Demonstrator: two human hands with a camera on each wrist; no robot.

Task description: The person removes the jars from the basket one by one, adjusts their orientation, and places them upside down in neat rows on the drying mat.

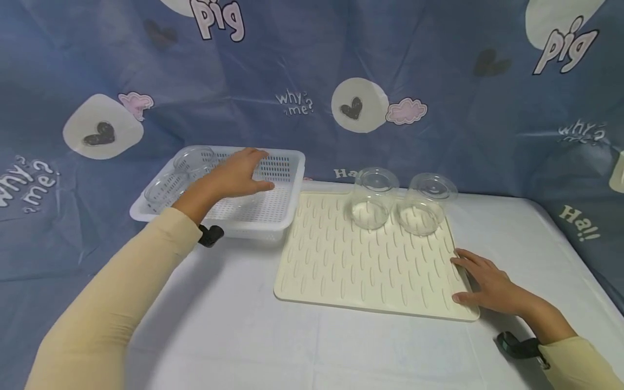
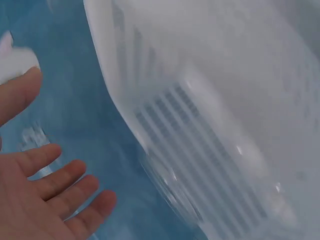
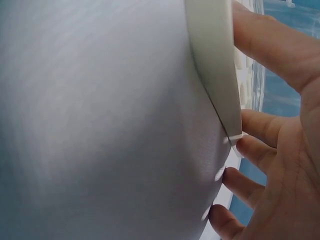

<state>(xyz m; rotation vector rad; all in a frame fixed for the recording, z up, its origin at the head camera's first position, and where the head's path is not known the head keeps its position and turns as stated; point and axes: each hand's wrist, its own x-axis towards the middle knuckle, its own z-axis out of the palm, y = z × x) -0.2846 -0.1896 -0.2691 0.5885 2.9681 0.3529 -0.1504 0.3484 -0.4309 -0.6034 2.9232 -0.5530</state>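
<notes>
My left hand (image 1: 239, 176) hovers over a white slotted basket (image 1: 287, 214), fingers spread and relaxed, holding nothing. Clear round cups (image 1: 166, 190) sit in the basket's left part; the hand and forearm hide some of its inside. In the left wrist view the palm (image 2: 35, 200) is bare, apart from the basket's wall. My right hand (image 1: 492, 287) rests at the right edge of a cream ridged drying mat (image 1: 361, 265), fingertips touching that edge. On the mat's far part stand two clear cups, one (image 1: 370, 211) left of the other (image 1: 421, 216).
A white cloth (image 1: 253, 330) covers the table. Behind it hangs a blue printed curtain (image 1: 302, 70), close to the basket and the mat's back edge. The basket stands just left of the mat, its right side against the mat's far left corner.
</notes>
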